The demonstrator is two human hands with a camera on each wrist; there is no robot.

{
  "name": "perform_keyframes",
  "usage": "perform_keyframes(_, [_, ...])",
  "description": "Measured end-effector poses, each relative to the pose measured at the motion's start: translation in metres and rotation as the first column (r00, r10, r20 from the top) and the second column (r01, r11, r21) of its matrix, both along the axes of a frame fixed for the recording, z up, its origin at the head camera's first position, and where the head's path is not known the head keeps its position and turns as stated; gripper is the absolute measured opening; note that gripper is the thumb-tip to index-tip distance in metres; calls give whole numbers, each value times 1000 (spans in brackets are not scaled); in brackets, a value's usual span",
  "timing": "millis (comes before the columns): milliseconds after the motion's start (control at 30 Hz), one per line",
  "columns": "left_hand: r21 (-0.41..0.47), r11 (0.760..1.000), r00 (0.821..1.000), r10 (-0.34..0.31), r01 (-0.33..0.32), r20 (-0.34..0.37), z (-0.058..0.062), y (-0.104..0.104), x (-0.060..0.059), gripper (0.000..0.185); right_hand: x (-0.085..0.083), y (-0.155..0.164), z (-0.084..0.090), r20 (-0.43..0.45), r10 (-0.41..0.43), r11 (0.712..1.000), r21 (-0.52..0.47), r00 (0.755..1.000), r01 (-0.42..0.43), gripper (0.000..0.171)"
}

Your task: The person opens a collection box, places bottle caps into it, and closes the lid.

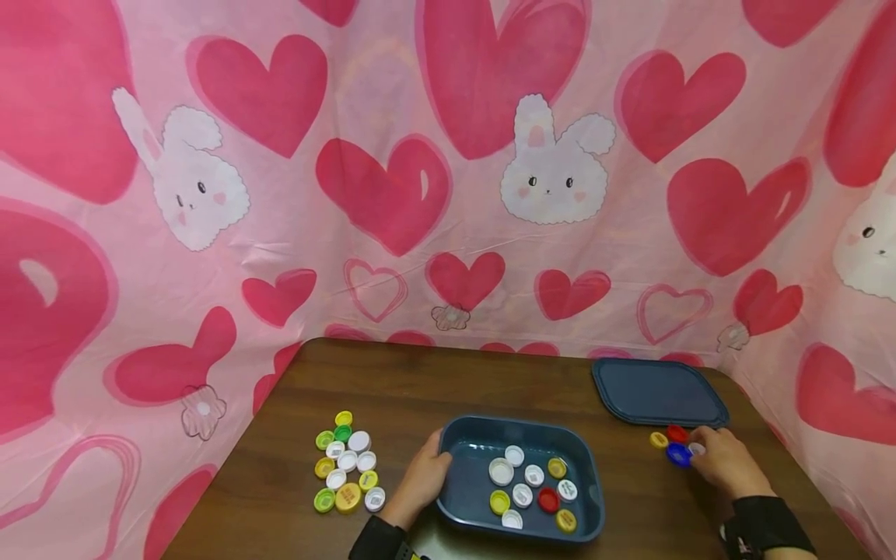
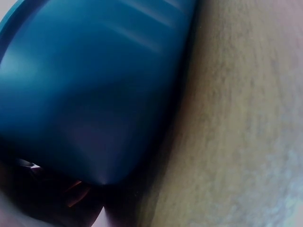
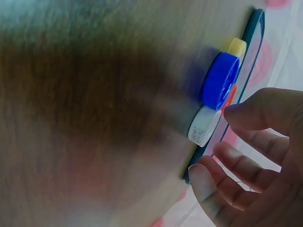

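Observation:
At the left end of a dark blue plastic container [image 1: 467, 467], my left hand [image 1: 422, 476] grips the rim, thumb on top. Several white, yellow and red bottle caps lie inside it. In the left wrist view the container's blue outer wall [image 2: 94, 85] fills much of the picture. My right hand [image 1: 728, 465] is at a small group of caps on the right of the table. Its thumb tip is right by a white cap [image 3: 203, 126], with the fingers spread and loosely bent. Against that cap sits a blue cap [image 3: 220, 81], with a red cap [image 3: 229, 98] and a yellow cap [image 3: 236, 48] beside it.
Left of the container, several white, yellow and green caps [image 1: 347, 461] lie clustered on the brown wooden table [image 1: 448, 373]. A flat dark blue lid [image 1: 660, 390] lies at the back right, just behind the small group. Pink heart-patterned cloth [image 1: 476, 233] hangs around the table.

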State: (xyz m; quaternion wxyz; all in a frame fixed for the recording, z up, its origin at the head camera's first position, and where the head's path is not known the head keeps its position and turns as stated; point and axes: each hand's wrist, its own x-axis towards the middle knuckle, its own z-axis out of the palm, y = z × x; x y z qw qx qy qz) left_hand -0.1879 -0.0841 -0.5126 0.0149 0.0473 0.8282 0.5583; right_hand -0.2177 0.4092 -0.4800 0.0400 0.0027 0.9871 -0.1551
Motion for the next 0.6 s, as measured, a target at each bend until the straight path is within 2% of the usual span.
perform_keyframes(267, [15, 1000, 1000, -4, 4, 5, -2, 1, 0, 53, -8, 6, -6, 25, 7, 1000, 1, 1000, -7, 31])
perform_keyframes(600, [37, 999, 999, -8, 6, 53, 0, 2, -1, 54, -14, 4, -4, 60, 8, 1000, -3, 998, -8, 31])
